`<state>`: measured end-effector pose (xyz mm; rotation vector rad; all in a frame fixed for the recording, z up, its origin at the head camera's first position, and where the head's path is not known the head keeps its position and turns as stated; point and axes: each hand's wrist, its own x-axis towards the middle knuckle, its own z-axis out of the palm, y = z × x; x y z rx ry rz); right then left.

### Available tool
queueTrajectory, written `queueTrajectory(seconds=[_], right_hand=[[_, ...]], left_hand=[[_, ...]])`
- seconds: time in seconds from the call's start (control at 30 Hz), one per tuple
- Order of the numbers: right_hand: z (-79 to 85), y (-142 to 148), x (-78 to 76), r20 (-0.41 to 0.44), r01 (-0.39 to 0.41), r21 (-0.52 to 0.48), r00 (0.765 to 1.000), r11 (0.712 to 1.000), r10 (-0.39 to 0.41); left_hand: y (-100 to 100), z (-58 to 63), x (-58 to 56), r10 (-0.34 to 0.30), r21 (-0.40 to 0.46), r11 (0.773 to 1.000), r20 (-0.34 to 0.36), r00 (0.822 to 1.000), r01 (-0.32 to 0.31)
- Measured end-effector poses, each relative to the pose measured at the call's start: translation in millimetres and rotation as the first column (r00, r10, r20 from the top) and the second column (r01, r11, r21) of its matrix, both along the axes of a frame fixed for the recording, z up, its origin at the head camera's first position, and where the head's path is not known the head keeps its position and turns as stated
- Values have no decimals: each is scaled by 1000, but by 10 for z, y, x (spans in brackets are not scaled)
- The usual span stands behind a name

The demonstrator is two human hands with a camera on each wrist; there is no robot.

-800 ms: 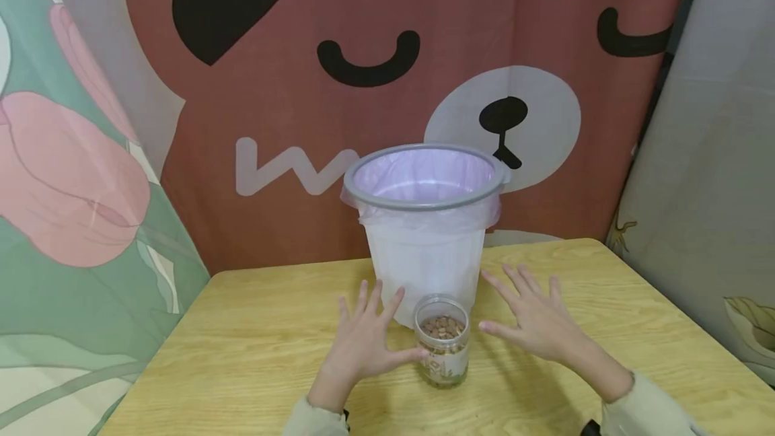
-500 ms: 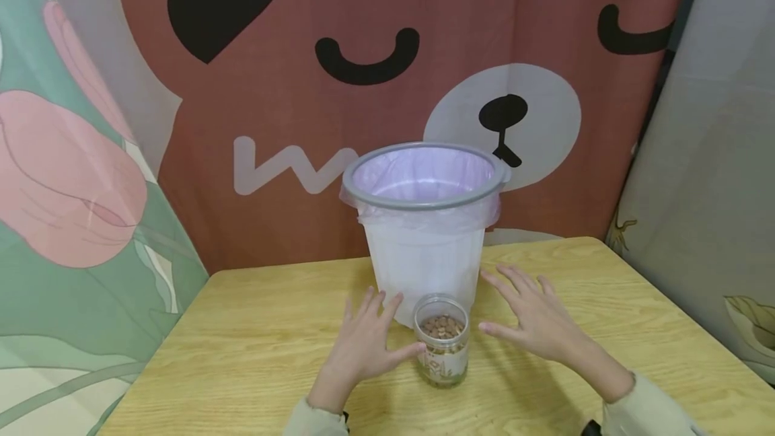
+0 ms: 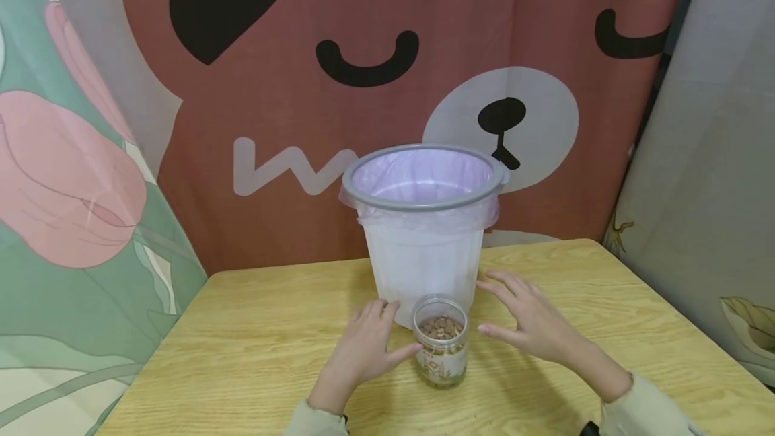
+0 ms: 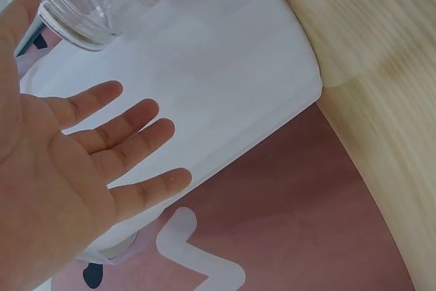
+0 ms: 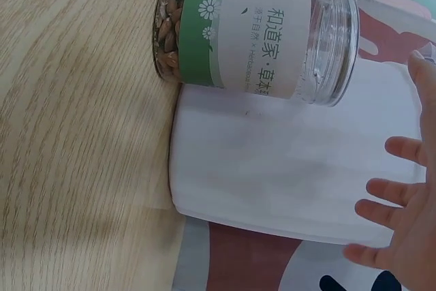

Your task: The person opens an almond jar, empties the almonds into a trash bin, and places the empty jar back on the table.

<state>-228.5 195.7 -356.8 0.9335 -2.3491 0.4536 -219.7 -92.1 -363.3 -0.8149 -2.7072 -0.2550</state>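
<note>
A clear, lidless jar (image 3: 445, 363) stands upright on the table, holding almonds (image 5: 168, 28) below its rim. Its label (image 5: 262, 32) carries white flowers and a green band. To the jar's left is my left hand (image 3: 362, 342), palm facing inward, with its thumb tip overlapping the jar's side in the head view. On the opposite side, my right hand (image 3: 539, 323) hovers with thumb and fingers apart and a gap to the jar. The left wrist view shows the left fingers (image 4: 133, 142) loosely extended, with nothing in the palm.
Right behind the jar stands a white bin (image 3: 424, 258) with a grey rim and a pinkish-purple bag lining it. The wooden table (image 3: 266, 328) ends at a bear-patterned curtain (image 3: 272, 106). More patterned curtains hang at left and right.
The left fingers, spread and raised earlier, have lowered and bent a little. The right fingers have also lowered and drawn closer together. Jar and bin keep their places.
</note>
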Motion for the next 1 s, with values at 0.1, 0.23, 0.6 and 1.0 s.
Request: queueTrajectory(seconds=[0.1, 0.23, 0.6, 1.0], right_hand=[[-10, -13, 3, 23, -24, -14, 999, 1000, 24], [-17, -38, 3, 38, -47, -23, 998, 999, 48], [-51, -95, -20, 52, -73, -28, 996, 997, 74], [-78, -157, -14, 60, -83, -9, 995, 996, 84]], left_hand=[[3, -13, -7, -12, -3, 1000, -15, 1000, 12], [9, -28, -15, -21, -11, 1000, -23, 1000, 21], [43, -72, -17, -51, 8, 999, 21, 998, 51], [64, -140, -18, -65, 54, 997, 90, 994, 60]])
